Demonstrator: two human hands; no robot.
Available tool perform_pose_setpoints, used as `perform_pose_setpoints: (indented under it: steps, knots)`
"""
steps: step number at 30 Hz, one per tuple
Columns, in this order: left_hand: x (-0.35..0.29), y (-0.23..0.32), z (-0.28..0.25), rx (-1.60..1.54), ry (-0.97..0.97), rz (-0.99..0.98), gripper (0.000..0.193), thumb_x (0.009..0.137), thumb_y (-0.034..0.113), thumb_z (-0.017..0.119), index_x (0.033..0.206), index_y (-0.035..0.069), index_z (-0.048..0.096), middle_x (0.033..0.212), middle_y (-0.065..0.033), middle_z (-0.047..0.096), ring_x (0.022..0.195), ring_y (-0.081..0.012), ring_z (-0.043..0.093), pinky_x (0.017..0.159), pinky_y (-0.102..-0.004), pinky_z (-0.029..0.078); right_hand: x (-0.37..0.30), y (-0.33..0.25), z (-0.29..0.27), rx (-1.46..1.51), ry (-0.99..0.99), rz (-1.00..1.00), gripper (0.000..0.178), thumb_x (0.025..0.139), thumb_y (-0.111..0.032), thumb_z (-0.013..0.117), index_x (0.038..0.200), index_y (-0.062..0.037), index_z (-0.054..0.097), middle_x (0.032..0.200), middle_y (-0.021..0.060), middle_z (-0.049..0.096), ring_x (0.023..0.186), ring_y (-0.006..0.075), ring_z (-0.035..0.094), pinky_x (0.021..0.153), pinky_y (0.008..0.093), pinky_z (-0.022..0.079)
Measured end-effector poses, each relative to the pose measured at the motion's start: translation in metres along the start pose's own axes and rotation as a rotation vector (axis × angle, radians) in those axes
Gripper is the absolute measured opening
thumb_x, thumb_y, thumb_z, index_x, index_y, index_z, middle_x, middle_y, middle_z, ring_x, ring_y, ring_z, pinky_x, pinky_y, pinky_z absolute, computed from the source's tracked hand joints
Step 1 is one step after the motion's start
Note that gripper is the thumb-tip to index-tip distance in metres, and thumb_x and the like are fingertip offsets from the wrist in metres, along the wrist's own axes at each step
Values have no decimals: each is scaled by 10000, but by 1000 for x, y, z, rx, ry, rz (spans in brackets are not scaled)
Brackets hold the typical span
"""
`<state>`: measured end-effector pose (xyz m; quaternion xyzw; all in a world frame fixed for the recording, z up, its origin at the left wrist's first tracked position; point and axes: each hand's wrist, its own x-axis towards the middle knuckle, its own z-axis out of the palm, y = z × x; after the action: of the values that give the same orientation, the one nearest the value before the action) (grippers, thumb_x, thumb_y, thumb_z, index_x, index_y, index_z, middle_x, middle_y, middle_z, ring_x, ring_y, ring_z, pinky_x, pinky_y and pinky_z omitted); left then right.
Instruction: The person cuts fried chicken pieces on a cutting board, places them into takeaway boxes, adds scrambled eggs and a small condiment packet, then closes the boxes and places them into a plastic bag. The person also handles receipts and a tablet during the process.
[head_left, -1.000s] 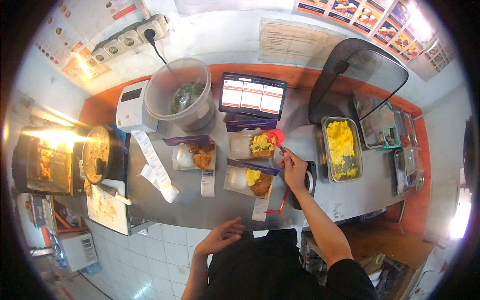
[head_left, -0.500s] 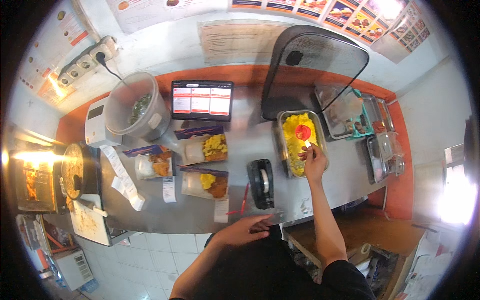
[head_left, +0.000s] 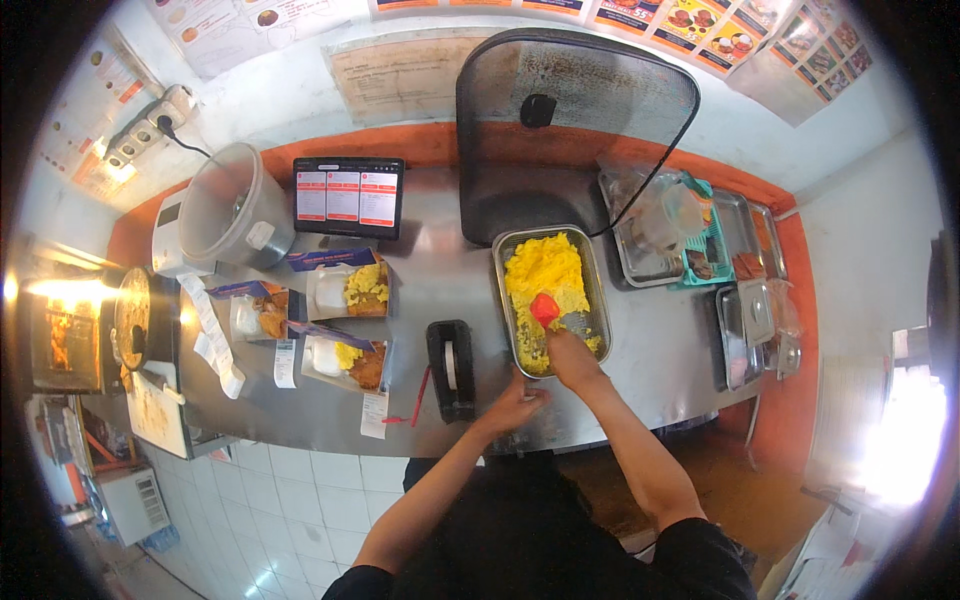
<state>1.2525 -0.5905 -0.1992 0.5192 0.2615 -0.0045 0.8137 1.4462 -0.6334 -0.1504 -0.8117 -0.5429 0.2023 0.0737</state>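
Note:
A metal tray (head_left: 600,342) of crumbly yellow food (head_left: 548,268), which looks like scrambled egg, sits at the middle right of the counter. My right hand (head_left: 574,360) is closed around the handle of a red scoop (head_left: 544,308), its head down in the yellow food. The fingers hide most of the handle. At the tray's near left corner is my left hand (head_left: 515,406), fingertips at the rim and apparently gripping it. Left of the tray stand open food boxes (head_left: 350,290) with white rice, yellow food and browned pieces.
A black tape dispenser (head_left: 451,370) and a red pen (head_left: 422,396) lie left of my left hand. Behind the tray stands a black mesh cover (head_left: 580,90). A tablet (head_left: 349,197), a clear bucket (head_left: 228,205) and a paper strip (head_left: 212,340) are leftward; more trays (head_left: 640,265) are rightward.
The scoop has gone from the tray's middle, where it was tipped up, to lower in the yellow food, turned over. My left hand has come from the counter edge to the tray's near corner.

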Motion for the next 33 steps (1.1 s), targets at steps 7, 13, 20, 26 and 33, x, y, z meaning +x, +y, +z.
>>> perform_pose_setpoints:
  steps: [7, 13, 20, 26, 33]
  knots:
    - [-4, 8, 13, 35, 112, -20, 966, 1046, 132, 698, 1715, 72, 4, 1618, -204, 451, 1286, -279, 662, 1079, -428, 551, -17, 2, -28, 422, 147, 62, 241, 972, 20, 568, 1147, 67, 728, 903, 250, 728, 885, 456, 725, 840, 544, 572]
    - [-14, 30, 27, 19, 232, -81, 970, 1024, 90, 697, 1716, 70, 17, 1616, -227, 446, 1351, -299, 621, 1115, -431, 530, -36, -7, -11, 189, 169, 46, 398, 926, 31, 624, 1320, 7, 673, 1140, 263, 685, 1002, 452, 712, 891, 522, 590]
    - [-11, 3, 23, 24, 210, 81, 967, 954, -6, 691, 1710, 103, 98, 1574, -201, 486, 1475, -300, 511, 1226, -463, 422, -52, -21, 1, 686, -41, 17, 455, 923, 24, 658, 1378, 9, 650, 1322, 260, 607, 1180, 428, 658, 995, 488, 558]
    - [-13, 22, 16, 44, 205, 24, 949, 923, -44, 667, 1697, 92, 137, 1533, -190, 513, 1467, -304, 520, 1185, -466, 469, -60, 21, -4, 403, -24, -269, 337, 1010, -40, 661, 1337, 40, 687, 1160, 229, 712, 1046, 346, 712, 904, 430, 557]
    - [-32, 46, 10, 143, 177, -76, 1092, 1013, 76, 713, 1700, -6, -132, 1531, -224, 529, 1299, -283, 653, 1056, -395, 551, -50, 56, 3, 1243, -71, 378, 270, 1073, -128, 679, 1279, 44, 705, 976, 88, 761, 838, 157, 694, 774, 313, 556]
